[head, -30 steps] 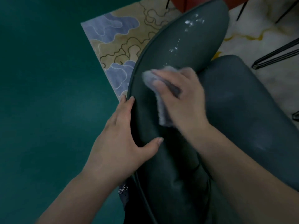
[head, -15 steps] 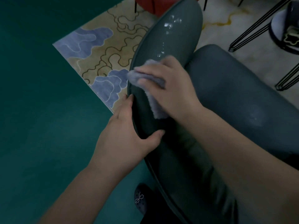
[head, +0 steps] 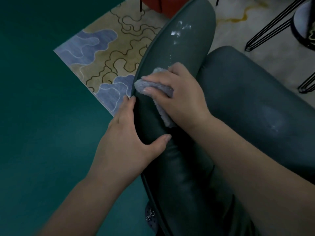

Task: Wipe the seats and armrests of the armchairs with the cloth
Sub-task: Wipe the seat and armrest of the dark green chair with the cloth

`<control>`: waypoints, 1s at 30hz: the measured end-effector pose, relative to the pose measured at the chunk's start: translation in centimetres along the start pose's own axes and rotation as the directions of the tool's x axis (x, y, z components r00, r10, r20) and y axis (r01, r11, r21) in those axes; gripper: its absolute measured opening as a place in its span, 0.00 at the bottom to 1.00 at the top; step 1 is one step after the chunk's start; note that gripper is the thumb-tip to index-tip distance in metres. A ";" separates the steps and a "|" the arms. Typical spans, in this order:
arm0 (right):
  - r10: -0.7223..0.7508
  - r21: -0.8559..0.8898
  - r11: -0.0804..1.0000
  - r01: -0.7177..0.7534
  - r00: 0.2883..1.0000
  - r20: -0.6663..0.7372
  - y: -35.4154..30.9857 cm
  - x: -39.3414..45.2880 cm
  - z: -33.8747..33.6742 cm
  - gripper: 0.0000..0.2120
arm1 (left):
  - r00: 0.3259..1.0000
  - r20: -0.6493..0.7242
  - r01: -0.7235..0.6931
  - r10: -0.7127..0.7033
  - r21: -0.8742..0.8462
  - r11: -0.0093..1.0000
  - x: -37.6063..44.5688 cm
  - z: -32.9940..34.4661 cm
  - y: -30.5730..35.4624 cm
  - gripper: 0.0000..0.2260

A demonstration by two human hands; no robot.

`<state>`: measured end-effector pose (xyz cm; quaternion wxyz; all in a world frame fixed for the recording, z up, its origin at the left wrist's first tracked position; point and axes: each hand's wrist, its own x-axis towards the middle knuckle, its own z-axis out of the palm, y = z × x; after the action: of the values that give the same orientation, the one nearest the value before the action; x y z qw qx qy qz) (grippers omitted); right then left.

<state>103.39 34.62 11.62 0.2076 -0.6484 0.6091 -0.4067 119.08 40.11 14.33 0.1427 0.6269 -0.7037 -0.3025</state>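
A dark grey-green leather armchair fills the middle of the view. Its long armrest (head: pixel 180 48) runs from bottom centre up to the top, with wet shiny spots near its far end. The seat cushion (head: pixel 255 103) lies to the right of it. My right hand (head: pixel 184 97) presses a grey fluffy cloth (head: pixel 150 86) flat onto the armrest near its outer edge, fingers laid over the cloth. My left hand (head: pixel 126 143) grips the armrest's outer edge just below, thumb on top, fingers down the side.
A patterned rug (head: pixel 105 53) in beige and blue lies under the chair on a dark green floor (head: pixel 42 116). Black wire legs (head: pixel 272 28) of a small table stand at the top right. A red seat (head: pixel 153 4) shows at the top edge. A dark shoe (head: pixel 150 217) peeks out below.
My right hand has slid the cloth a little across the armrest toward its outer edge. The left hand stays gripping the same edge. The camera has shifted slightly.
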 end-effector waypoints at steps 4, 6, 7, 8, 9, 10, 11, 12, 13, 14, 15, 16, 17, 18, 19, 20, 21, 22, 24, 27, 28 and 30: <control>0.195 0.050 0.980 -0.194 0.980 -0.022 4.0 -3.2 -3.0 0.10 | 1.000 0.021 0.001 -0.002 0.012 1.000 1.3 -0.2 0.3 0.49; 0.297 0.140 0.947 -0.289 0.954 -0.042 4.8 -3.6 -3.7 0.11 | 0.999 0.039 0.002 -0.003 0.032 1.000 1.7 -0.2 0.5 0.49; 0.303 0.163 0.943 -0.289 0.950 -0.073 4.5 -2.8 -3.5 0.09 | 0.999 0.041 0.004 -0.006 0.048 0.999 1.9 -0.2 0.6 0.49; 0.278 0.168 0.951 -0.260 0.956 -0.093 3.8 -1.7 -3.1 0.08 | 0.999 0.040 0.007 -0.010 0.070 0.998 2.0 -0.2 0.7 0.50; 0.224 0.148 0.966 -0.210 0.971 -0.086 2.8 -0.6 -2.4 0.09 | 0.999 0.037 0.011 -0.014 0.090 0.996 2.2 -0.2 0.8 0.49; 0.156 0.111 0.983 -0.150 0.986 -0.054 1.8 0.3 -1.6 0.12 | 0.999 0.034 0.013 -0.016 0.103 0.995 2.3 -0.2 0.8 0.49; 0.092 0.059 0.994 -0.091 0.996 -0.018 1.0 0.7 -1.0 0.14 | 0.999 0.032 0.014 -0.017 0.108 0.994 2.4 -0.2 0.9 0.49; 0.058 0.023 0.998 -0.058 0.998 0.000 0.8 0.8 -0.6 0.16 | 0.999 0.032 0.012 -0.016 0.107 0.994 2.5 -0.3 0.9 0.49; 0.063 0.019 0.998 -0.063 0.998 -0.001 1.2 0.6 -0.6 0.16 | 0.999 0.037 0.009 -0.013 0.102 0.995 2.6 -0.3 0.9 0.49; 0.106 0.049 0.993 -0.105 0.994 -0.015 2.0 0.1 -0.9 0.15 | 0.999 0.044 0.005 -0.009 0.097 0.995 2.8 -0.3 0.9 0.49; 0.162 0.084 0.984 -0.158 0.986 -0.033 3.2 -0.5 -1.5 0.14 | 0.999 0.051 0.003 -0.008 0.093 0.996 3.0 -0.4 0.7 0.49; 0.217 0.106 0.972 -0.211 0.975 -0.048 4.3 -1.0 -2.1 0.12 | 0.998 0.060 0.003 -0.008 0.090 0.996 3.2 -0.4 0.7 0.49; 0.270 0.119 0.958 -0.262 0.961 -0.062 5.2 -1.4 -2.7 0.10 | 0.998 0.070 0.000 -0.006 0.085 0.996 3.3 -0.5 0.6 0.49; 0.311 0.135 0.945 -0.299 0.947 -0.082 5.8 -1.5 -3.1 0.10 | 0.997 0.076 -0.006 0.001 0.075 0.997 3.6 -0.5 0.6 0.49; 0.321 0.150 0.941 -0.304 0.940 -0.111 5.9 -1.2 -3.2 0.09 | 0.997 0.075 -0.013 0.008 0.060 0.998 3.9 -0.6 0.6 0.49; 0.307 0.162 0.945 -0.284 0.941 -0.144 5.5 -0.5 -2.9 0.09 | 0.997 0.071 -0.019 0.016 0.044 0.999 4.4 -0.5 0.6 0.49; 0.269 0.159 0.957 -0.244 0.948 -0.167 4.7 0.5 -2.5 0.09 | 0.997 0.068 -0.026 0.024 0.032 0.999 4.9 -0.5 0.7 0.48; 0.212 0.141 0.972 -0.189 0.962 -0.170 3.7 1.7 -1.9 0.11 | 0.997 0.069 -0.033 0.031 0.022 0.999 5.5 -0.5 0.7 0.48; 0.100 0.044 0.994 -0.096 0.989 -0.108 2.2 3.8 -0.5 0.15 | 0.995 0.078 -0.059 0.060 -0.004 0.998 7.0 -0.5 0.8 0.47; 0.151 -0.025 0.988 -0.154 0.984 -0.091 2.9 4.4 -0.2 0.14 | 0.989 0.107 -0.107 0.107 -0.007 0.994 9.1 -0.9 0.7 0.46; 0.204 -0.022 0.978 -0.208 0.971 -0.128 3.8 4.1 -0.7 0.14 | 0.984 0.131 -0.118 0.118 -0.009 0.993 9.7 -1.1 0.6 0.46; 0.333 0.026 0.942 -0.335 0.918 -0.214 5.0 3.4 -1.7 0.12 | 0.973 0.182 -0.143 0.143 -0.012 0.990 10.7 -1.6 0.3 0.46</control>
<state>98.73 30.91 9.73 0.2032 -0.4883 0.7318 -0.4297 117.92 29.37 13.88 0.0986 0.5442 -0.7574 -0.3471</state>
